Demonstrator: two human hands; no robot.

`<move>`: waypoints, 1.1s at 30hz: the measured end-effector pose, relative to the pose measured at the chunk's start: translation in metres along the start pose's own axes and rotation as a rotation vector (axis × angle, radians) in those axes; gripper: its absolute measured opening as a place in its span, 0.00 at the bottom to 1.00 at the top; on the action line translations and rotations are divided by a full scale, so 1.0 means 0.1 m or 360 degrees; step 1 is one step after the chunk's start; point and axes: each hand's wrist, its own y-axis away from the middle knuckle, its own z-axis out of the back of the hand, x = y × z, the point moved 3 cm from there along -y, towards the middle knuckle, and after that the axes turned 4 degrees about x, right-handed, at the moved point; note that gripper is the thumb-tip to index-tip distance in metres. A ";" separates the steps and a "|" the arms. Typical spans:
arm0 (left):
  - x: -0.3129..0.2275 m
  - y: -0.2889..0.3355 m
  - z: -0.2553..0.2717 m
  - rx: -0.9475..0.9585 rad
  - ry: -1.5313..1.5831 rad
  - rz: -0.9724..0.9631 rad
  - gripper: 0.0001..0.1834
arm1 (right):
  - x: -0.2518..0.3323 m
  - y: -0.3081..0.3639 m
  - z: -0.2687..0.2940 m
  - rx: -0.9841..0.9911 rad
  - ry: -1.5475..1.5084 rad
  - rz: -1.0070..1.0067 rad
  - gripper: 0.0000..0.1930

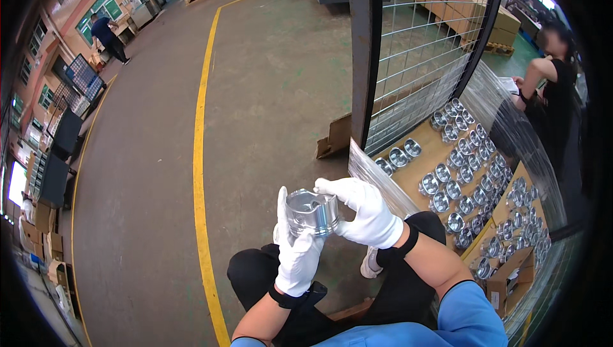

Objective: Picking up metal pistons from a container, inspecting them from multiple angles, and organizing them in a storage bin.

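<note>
A shiny metal piston [311,211] is held up in front of me, over my knees, between both white-gloved hands. My left hand [295,254] wraps its left side and underside, fingers pointing up along the wall. From the right, my right hand [365,210] grips the rim and side, with the fingertips at the top edge. Ring grooves show near the piston's lower right edge. To my right, many similar pistons [453,189] stand in rows on a brown cardboard sheet [408,187] inside a wire cage.
The cage's dark post [365,60] and wire mesh [421,47] rise ahead right, with clear plastic film [377,178] along its edge. A small open carton [511,280] sits at the lower right. One person [552,85] is beyond the cage; another [108,36] walks far left. A yellow line [200,155] crosses the floor.
</note>
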 end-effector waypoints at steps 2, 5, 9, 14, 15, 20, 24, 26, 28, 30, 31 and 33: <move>0.02 0.00 0.11 -0.0006 -0.0434 -0.0139 0.56 | 0.05 -0.03 -0.02 -0.0013 -0.0047 -0.0011 0.38; 0.00 0.03 0.07 -0.0105 -0.0863 -0.0267 0.67 | 0.06 -0.03 -0.03 0.0003 -0.0037 -0.0002 0.40; -0.06 0.05 0.05 -0.0116 -0.0950 -0.0309 0.69 | 0.08 -0.05 -0.01 0.0055 -0.0020 0.0043 0.38; -0.01 0.01 0.08 0.0076 -0.0262 -0.0068 0.68 | 0.16 -0.09 0.02 0.0060 0.0013 0.0173 0.36; -0.04 0.02 0.06 0.0072 -0.0266 -0.0070 0.68 | 0.18 -0.10 0.02 0.0043 0.0035 0.0243 0.35; -0.06 0.07 -0.01 0.0020 0.0511 0.0336 0.65 | 0.26 -0.10 0.04 0.0048 0.0029 0.0291 0.40; -0.05 0.07 0.07 0.0101 0.0676 0.0467 0.61 | 0.28 -0.12 0.08 0.0025 -0.0056 0.0334 0.43; -0.06 0.08 0.05 0.0159 0.0738 0.0487 0.60 | 0.29 -0.13 0.09 0.0126 -0.0080 0.0327 0.46; -0.08 0.07 -0.04 0.0027 0.0548 0.0428 0.58 | 0.27 -0.12 0.09 0.0144 -0.0108 0.0288 0.46; -0.03 0.04 0.02 0.0039 0.0403 0.0311 0.58 | 0.26 -0.12 0.09 0.0163 -0.0135 0.0253 0.47; -0.02 0.03 0.03 0.0053 0.0256 0.0195 0.58 | 0.26 -0.12 0.09 0.0143 -0.0144 0.0248 0.47; -0.04 0.03 0.03 0.0036 0.0183 0.0158 0.58 | 0.25 -0.12 0.09 0.0125 -0.0155 0.0243 0.47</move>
